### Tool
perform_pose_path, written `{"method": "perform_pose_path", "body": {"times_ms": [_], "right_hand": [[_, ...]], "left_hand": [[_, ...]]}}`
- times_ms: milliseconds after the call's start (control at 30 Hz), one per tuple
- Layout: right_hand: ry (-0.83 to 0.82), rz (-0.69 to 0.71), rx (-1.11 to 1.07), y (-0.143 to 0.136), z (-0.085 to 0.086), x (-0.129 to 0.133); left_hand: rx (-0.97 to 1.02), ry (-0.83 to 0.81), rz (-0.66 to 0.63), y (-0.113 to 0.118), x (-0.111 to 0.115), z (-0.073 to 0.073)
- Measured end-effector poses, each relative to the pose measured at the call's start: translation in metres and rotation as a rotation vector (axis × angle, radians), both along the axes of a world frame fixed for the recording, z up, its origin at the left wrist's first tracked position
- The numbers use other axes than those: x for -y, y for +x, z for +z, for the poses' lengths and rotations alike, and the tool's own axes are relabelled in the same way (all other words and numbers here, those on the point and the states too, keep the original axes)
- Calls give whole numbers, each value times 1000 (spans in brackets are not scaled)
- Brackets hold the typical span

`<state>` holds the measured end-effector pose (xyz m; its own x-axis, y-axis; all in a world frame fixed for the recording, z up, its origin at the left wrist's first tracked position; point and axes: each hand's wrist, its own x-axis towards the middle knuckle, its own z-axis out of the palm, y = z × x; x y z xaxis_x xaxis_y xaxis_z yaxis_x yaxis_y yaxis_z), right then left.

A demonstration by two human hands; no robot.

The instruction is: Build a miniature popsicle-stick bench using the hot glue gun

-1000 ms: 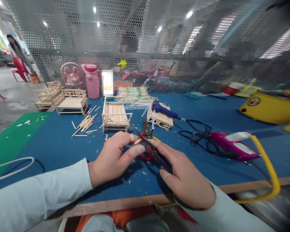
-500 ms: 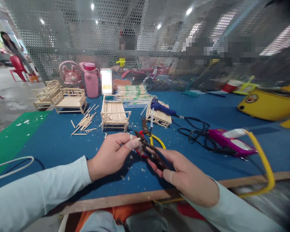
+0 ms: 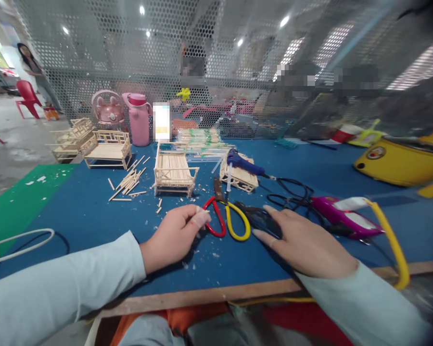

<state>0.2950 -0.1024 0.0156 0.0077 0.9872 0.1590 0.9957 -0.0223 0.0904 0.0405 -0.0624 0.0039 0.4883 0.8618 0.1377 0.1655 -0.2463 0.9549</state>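
My left hand (image 3: 178,228) is closed in a pinch, with the pale tip of a small wooden stick (image 3: 207,211) at its fingertips. Low over the table, my right hand (image 3: 303,240) has its thumb and fingers around the handles of dark pliers (image 3: 261,222), which are blurred. Scissors with one red and one yellow handle (image 3: 238,221) lie between my hands. Beyond them, a blue glue gun (image 3: 245,163) rests on a small wooden frame (image 3: 240,179). A miniature stick-built bench (image 3: 175,168) stands ahead of my left hand.
Cut sticks (image 3: 130,182) lie in a loose pile at left, near another miniature bench (image 3: 107,149). Behind are a pink flask (image 3: 139,122) and bundled sticks (image 3: 198,137). A purple tool (image 3: 346,216) with black cord and a yellow pouch (image 3: 400,161) occupy the right.
My right hand has moved right and down with the pliers, away from the left hand's stick. The scissors' handles have come into full view. My left hand stays pinched, nearly in place.
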Motion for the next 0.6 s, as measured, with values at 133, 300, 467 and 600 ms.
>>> {"method": "perform_pose_path", "body": {"times_ms": [133,300,467,600], "right_hand": [[167,68,65,2,3,-5],[255,180,-181,-45,14,7],[-31,6,-151,-82,11,-24],[-140,-67,-249,-75,13,-27]], "left_hand": [[14,-40,71,0,-6,-2],[88,0,68,-1,-2,-2],[72,130,38,-4,1,0],[51,186,3,-7,4,0]]}}
